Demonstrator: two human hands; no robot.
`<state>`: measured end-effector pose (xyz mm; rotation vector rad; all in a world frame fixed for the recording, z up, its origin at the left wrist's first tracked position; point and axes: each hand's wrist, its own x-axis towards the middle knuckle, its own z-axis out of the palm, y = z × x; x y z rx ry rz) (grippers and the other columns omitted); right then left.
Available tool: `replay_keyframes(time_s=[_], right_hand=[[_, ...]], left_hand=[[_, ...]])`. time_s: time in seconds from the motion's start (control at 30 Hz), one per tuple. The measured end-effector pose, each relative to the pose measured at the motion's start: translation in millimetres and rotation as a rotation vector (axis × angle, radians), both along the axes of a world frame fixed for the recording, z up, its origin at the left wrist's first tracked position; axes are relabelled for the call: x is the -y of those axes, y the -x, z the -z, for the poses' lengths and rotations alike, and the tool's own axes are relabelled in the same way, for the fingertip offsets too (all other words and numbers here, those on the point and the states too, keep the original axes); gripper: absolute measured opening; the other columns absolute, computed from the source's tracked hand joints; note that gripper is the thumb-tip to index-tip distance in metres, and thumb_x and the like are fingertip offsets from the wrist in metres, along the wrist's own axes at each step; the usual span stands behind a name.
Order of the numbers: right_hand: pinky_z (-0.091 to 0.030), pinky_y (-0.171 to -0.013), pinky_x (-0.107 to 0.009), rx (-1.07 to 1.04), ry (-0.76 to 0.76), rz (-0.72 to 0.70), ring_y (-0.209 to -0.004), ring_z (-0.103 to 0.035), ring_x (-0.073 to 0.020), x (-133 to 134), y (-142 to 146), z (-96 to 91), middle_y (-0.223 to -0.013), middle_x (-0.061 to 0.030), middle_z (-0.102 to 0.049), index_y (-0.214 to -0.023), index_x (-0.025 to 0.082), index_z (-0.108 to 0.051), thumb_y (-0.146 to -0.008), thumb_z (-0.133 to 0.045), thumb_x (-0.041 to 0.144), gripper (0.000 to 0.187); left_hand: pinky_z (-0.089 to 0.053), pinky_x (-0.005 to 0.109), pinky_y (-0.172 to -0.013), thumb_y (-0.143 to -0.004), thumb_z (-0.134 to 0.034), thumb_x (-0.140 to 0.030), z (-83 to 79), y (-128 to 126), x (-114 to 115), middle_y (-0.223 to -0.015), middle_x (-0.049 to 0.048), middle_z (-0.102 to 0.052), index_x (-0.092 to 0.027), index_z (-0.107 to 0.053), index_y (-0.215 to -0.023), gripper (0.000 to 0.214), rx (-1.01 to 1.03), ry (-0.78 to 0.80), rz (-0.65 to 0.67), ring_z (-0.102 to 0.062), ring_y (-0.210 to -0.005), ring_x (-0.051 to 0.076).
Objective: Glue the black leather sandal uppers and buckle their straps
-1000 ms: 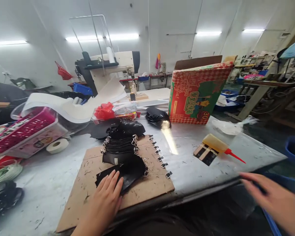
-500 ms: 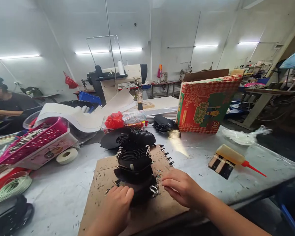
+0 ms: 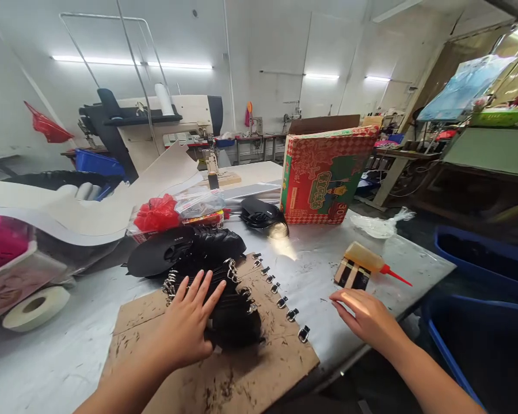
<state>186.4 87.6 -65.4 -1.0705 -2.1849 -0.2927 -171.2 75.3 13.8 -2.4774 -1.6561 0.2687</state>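
Observation:
A stack of black leather pieces with metal rings (image 3: 231, 305) lies on a brown cardboard sheet (image 3: 224, 376) on the grey table. My left hand (image 3: 189, 328) rests flat on the stack with its fingers spread, open. My right hand (image 3: 365, 319) hovers low over the table right of the cardboard, fingers loosely curled with nothing in them. A row of several small metal buckles (image 3: 280, 300) runs along the cardboard's right edge, between the two hands. A yellow glue bottle with a red nozzle (image 3: 371, 261) lies just beyond my right hand.
A red and green printed box (image 3: 323, 178) stands at the back. A roll of white tape (image 3: 35, 307) and a pink basket (image 3: 0, 241) sit at the left. A sewing machine (image 3: 155, 126) is behind. Blue bins (image 3: 479, 333) stand right of the table edge.
My left hand moved up from the stack's near edge and spread flat on top of it. My right hand drew away from the stack to the right, over the bare table.

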Motion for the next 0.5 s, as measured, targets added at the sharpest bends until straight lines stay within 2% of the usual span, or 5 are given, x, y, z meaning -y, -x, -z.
replay_keyframes(time_s=[0.13, 0.27, 0.4, 0.5], right_hand=[[-0.049, -0.062, -0.03, 0.004, 0.023, -0.024, -0.069, -0.064, -0.0186, -0.4, 2.3, 5.9, -0.077, -0.0039, -0.067, -0.087, 0.019, -0.056, -0.09, -0.039, 0.019, 0.018], [-0.049, -0.064, -0.031, -0.05, 0.06, -0.099, -0.07, -0.063, -0.0184, 0.0, 12.0, 2.0, -0.078, -0.0043, -0.067, -0.09, 0.019, -0.056, -0.088, -0.042, 0.016, 0.015], [-0.048, -0.066, -0.03, -0.135, 0.165, -0.244, -0.072, -0.061, -0.0171, 9.7, 38.5, -9.0, -0.079, -0.0047, -0.066, -0.09, 0.018, -0.056, -0.086, -0.044, 0.013, 0.014], [-0.048, -0.067, -0.031, -0.036, 0.383, -0.396, -0.072, -0.06, -0.0178, 20.7, 73.2, -12.6, -0.076, -0.0032, -0.065, -0.084, 0.018, -0.059, -0.08, -0.054, 0.016, 0.006]], left_hand=[[-0.027, 0.048, -0.099, -0.055, -0.056, -0.026, -19.2, -3.6, -18.0, -0.146, 0.0227, -0.018, -0.013, -0.019, -0.141, 0.095, 0.01, 0.057, -0.091, -0.032, -0.127, 0.036], [-0.026, 0.047, -0.1, -0.053, -0.063, -0.028, -34.5, -5.0, -29.3, -0.132, 0.0227, -0.045, -0.006, -0.017, -0.141, 0.101, 0.042, 0.184, -0.068, -0.038, -0.122, 0.036], [-0.038, 0.043, -0.086, -0.055, -0.057, -0.011, -27.1, -20.5, -9.2, -0.116, 0.0213, -0.058, -0.012, -0.018, -0.141, 0.095, -0.006, 0.197, 0.011, -0.056, -0.1, 0.033], [-0.04, 0.046, -0.081, -0.056, -0.06, -0.012, -12.1, -36.6, 11.2, -0.114, 0.0239, -0.058, -0.017, -0.017, -0.141, 0.096, -0.108, 0.197, 0.042, -0.058, -0.095, 0.036]])
